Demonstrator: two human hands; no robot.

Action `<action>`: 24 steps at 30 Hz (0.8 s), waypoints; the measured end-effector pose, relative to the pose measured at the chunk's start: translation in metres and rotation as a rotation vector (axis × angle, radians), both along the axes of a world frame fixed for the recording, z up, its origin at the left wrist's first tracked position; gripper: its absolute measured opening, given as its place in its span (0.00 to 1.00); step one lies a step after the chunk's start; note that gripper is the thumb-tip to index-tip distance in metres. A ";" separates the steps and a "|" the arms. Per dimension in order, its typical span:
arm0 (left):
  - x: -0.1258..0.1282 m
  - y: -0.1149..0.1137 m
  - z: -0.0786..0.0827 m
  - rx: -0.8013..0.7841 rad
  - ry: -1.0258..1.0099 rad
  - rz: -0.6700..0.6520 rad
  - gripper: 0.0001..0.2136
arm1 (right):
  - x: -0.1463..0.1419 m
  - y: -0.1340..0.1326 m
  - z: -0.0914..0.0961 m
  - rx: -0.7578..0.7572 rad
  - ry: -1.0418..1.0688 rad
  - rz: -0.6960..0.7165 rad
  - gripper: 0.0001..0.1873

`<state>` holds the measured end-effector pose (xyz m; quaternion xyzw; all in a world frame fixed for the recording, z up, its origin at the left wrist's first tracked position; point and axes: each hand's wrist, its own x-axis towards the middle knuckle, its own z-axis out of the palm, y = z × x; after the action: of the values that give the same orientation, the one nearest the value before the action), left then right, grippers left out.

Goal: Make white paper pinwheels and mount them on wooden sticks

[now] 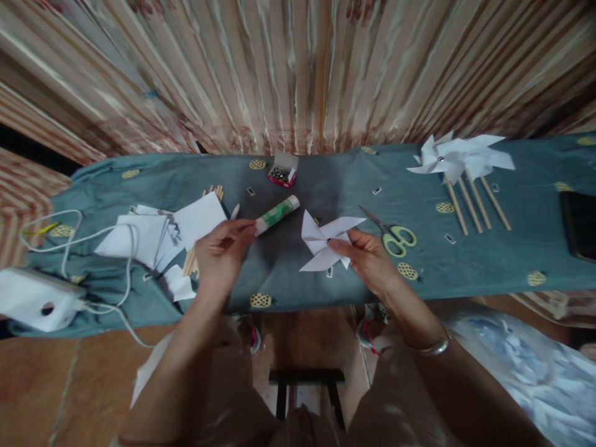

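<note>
My right hand (370, 257) holds a white paper pinwheel (319, 242), its thumb pressed at the centre where the folded tips meet. The thumb and fingers of my left hand (221, 251) are pinched together at the near end of a white and green glue stick (278, 215). That tube slants away to the right, and its left end is hidden by the fingertips. Scissors (393, 239) with light green handles lie just right of the pinwheel, partly spread. Beyond the glue stick is a small open box (283, 171) of metal pins.
Several finished pinwheels (460, 158) on wooden sticks lie at the right, near a black phone (580, 223). White paper sheets (144, 239) rest over wooden sticks (190, 262) at the left. A white power strip (41, 301) with cables is at the left edge; a curtain (298, 81) hangs behind.
</note>
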<state>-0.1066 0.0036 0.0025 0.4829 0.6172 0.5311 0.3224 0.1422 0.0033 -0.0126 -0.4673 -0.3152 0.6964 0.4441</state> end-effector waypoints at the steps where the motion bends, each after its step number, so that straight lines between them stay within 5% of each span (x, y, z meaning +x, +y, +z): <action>1: -0.014 0.001 0.000 0.093 0.150 0.064 0.07 | 0.002 -0.001 0.000 0.006 -0.007 -0.001 0.13; 4: -0.052 0.003 -0.006 0.131 0.521 0.125 0.10 | 0.006 -0.002 -0.003 0.019 -0.029 -0.001 0.14; 8: -0.075 0.001 -0.014 0.039 0.729 0.107 0.14 | 0.006 -0.003 -0.003 0.021 -0.040 -0.002 0.13; 24: -0.090 0.010 -0.022 -0.080 0.866 0.094 0.10 | 0.000 -0.001 -0.002 0.003 -0.050 -0.007 0.14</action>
<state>-0.1969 0.0140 -0.0199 0.6196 0.7368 0.2692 0.0277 0.1424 0.0024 -0.0145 -0.4852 -0.3254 0.6824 0.4393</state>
